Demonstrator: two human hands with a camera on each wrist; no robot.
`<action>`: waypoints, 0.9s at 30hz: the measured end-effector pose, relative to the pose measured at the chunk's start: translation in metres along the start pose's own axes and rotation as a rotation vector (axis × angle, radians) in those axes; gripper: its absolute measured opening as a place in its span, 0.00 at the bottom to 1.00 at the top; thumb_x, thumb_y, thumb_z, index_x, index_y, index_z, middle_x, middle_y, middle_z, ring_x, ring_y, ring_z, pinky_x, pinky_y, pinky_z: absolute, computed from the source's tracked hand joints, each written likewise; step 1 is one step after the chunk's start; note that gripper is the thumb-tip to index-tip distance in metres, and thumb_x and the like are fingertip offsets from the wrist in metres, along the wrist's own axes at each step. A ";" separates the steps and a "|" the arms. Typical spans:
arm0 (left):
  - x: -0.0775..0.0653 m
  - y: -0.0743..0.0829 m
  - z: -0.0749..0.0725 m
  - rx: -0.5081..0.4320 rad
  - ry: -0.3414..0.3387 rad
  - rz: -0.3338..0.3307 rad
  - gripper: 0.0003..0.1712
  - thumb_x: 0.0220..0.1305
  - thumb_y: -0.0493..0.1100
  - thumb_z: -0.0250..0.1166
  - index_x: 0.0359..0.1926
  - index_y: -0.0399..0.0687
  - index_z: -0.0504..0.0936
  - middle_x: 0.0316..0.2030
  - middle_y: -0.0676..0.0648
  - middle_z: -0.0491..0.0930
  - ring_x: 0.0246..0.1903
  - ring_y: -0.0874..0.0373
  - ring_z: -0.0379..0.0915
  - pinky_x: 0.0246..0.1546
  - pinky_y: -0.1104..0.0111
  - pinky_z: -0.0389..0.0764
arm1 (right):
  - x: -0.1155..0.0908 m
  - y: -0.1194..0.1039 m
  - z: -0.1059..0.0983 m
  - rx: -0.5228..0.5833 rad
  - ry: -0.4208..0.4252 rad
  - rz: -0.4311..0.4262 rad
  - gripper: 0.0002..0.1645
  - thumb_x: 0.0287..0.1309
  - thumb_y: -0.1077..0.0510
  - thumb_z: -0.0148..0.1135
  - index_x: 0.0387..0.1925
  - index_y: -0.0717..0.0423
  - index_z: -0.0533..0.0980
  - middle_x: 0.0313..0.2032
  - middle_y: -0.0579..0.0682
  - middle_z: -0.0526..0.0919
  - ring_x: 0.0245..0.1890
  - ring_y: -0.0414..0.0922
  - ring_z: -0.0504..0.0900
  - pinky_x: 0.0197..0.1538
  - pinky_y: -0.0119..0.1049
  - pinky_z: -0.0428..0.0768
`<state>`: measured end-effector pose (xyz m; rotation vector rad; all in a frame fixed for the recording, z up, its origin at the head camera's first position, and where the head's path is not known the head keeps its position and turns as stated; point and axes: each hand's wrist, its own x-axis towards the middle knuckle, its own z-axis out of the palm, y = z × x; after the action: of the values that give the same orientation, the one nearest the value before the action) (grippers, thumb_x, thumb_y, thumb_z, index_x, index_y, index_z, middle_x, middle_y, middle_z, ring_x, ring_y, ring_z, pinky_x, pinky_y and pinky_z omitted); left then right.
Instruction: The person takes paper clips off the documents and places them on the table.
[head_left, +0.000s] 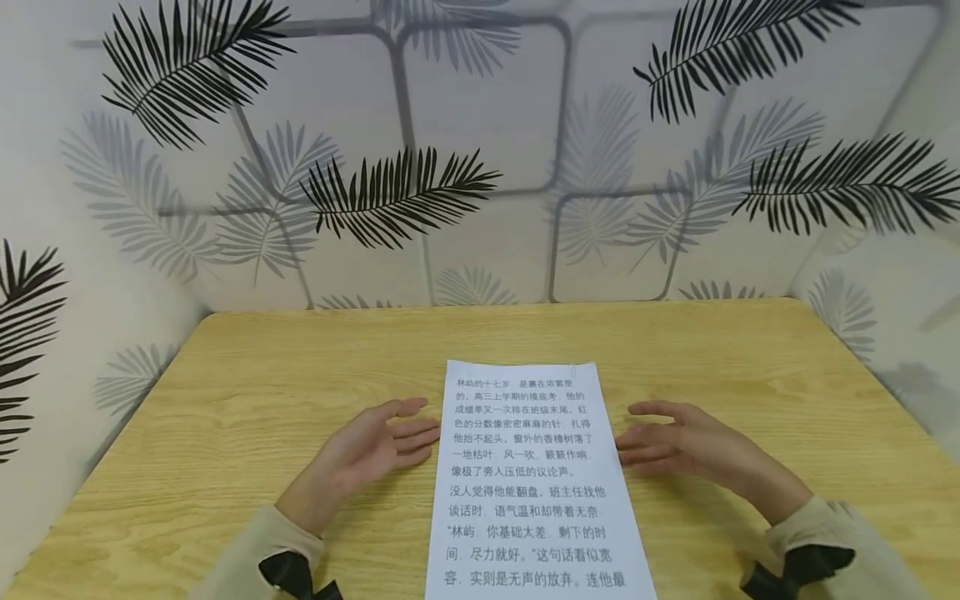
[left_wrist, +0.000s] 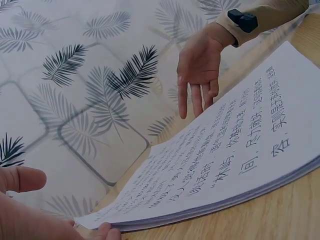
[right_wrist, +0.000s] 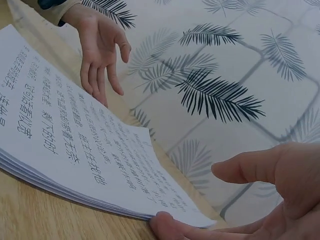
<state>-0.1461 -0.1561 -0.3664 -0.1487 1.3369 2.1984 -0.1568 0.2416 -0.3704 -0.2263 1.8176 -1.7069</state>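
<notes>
A stack of white paper sheets (head_left: 525,467), printed with lines of Chinese text, lies in front of me, its lower end cut off by the head view. To its left is my left hand (head_left: 378,450), palm turned inward, fingers loosely extended and fingertips right at the stack's left edge. My right hand (head_left: 686,450) mirrors it on the other side, fingertips at the right edge. In the wrist views the thickness of many layered sheets (right_wrist: 75,197) shows along the side. Both thumbs stand apart from the paper, and neither hand grips anything.
The stack lies on a light wood-grain table (head_left: 225,400). Behind it rises a wall covering (head_left: 487,100) with dark and grey leaf prints. Beige sleeves (head_left: 258,554) cover both forearms, with a dark wrist device (head_left: 813,562) on each.
</notes>
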 end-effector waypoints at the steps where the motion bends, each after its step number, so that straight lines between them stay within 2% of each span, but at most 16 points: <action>1: 0.000 -0.001 0.000 -0.008 0.010 -0.005 0.33 0.74 0.40 0.43 0.72 0.29 0.43 0.68 0.21 0.44 0.69 0.34 0.46 0.72 0.51 0.51 | 0.000 0.001 0.000 0.019 -0.003 0.007 0.45 0.70 0.58 0.53 0.68 0.79 0.38 0.54 0.70 0.76 0.51 0.57 0.81 0.55 0.46 0.81; 3: 0.001 -0.004 -0.002 -0.010 0.012 -0.017 0.32 0.74 0.40 0.44 0.72 0.29 0.45 0.66 0.23 0.50 0.65 0.38 0.54 0.71 0.53 0.56 | 0.002 0.004 0.001 0.033 -0.003 0.021 0.44 0.70 0.58 0.52 0.68 0.80 0.40 0.51 0.66 0.79 0.49 0.53 0.82 0.54 0.44 0.81; 5: 0.003 -0.007 -0.003 0.042 -0.011 -0.021 0.32 0.74 0.39 0.45 0.71 0.28 0.47 0.62 0.30 0.60 0.59 0.46 0.62 0.67 0.57 0.62 | 0.004 0.007 0.004 0.016 -0.005 0.029 0.42 0.70 0.58 0.52 0.67 0.81 0.43 0.48 0.61 0.81 0.47 0.50 0.83 0.53 0.42 0.82; 8: 0.007 -0.012 -0.005 0.201 -0.057 0.004 0.30 0.73 0.37 0.48 0.70 0.26 0.53 0.53 0.41 0.72 0.49 0.56 0.69 0.59 0.62 0.72 | 0.007 0.010 0.011 -0.055 0.028 0.031 0.40 0.68 0.57 0.55 0.66 0.80 0.50 0.45 0.54 0.81 0.43 0.45 0.81 0.48 0.38 0.83; 10: 0.009 -0.016 -0.005 0.331 -0.073 0.051 0.29 0.72 0.36 0.50 0.68 0.24 0.57 0.49 0.43 0.77 0.45 0.58 0.74 0.53 0.64 0.77 | 0.009 0.011 0.015 -0.093 0.056 0.024 0.37 0.66 0.58 0.57 0.65 0.79 0.55 0.43 0.53 0.82 0.40 0.43 0.80 0.44 0.35 0.83; 15: 0.009 -0.023 -0.001 0.598 -0.022 0.170 0.22 0.68 0.32 0.56 0.60 0.22 0.69 0.45 0.35 0.82 0.38 0.52 0.82 0.43 0.62 0.85 | 0.013 0.013 0.022 -0.128 0.109 0.003 0.32 0.63 0.61 0.61 0.60 0.78 0.62 0.38 0.54 0.84 0.34 0.43 0.82 0.37 0.33 0.85; 17: 0.008 -0.024 0.001 0.667 -0.002 0.189 0.18 0.68 0.31 0.57 0.55 0.22 0.73 0.41 0.34 0.83 0.36 0.49 0.84 0.38 0.61 0.86 | 0.014 0.014 0.025 -0.138 0.120 0.007 0.31 0.62 0.62 0.62 0.59 0.78 0.63 0.37 0.55 0.85 0.32 0.42 0.82 0.35 0.33 0.85; 22: 0.008 -0.024 0.007 0.765 0.080 0.206 0.11 0.66 0.32 0.59 0.46 0.27 0.80 0.32 0.38 0.85 0.26 0.53 0.82 0.27 0.63 0.86 | 0.014 0.012 0.026 -0.185 0.145 0.014 0.28 0.61 0.61 0.62 0.56 0.77 0.68 0.36 0.54 0.85 0.31 0.42 0.82 0.34 0.33 0.84; 27: 0.010 -0.022 0.012 0.901 0.186 0.279 0.05 0.65 0.32 0.61 0.38 0.32 0.82 0.24 0.44 0.83 0.19 0.58 0.77 0.21 0.67 0.84 | 0.013 0.003 0.025 -0.257 0.230 -0.005 0.20 0.61 0.60 0.62 0.49 0.72 0.74 0.31 0.50 0.84 0.29 0.42 0.79 0.32 0.34 0.82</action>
<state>-0.1413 -0.1342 -0.3820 0.1909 2.4277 1.5894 -0.1521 0.2140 -0.3759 -0.1443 2.2093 -1.5512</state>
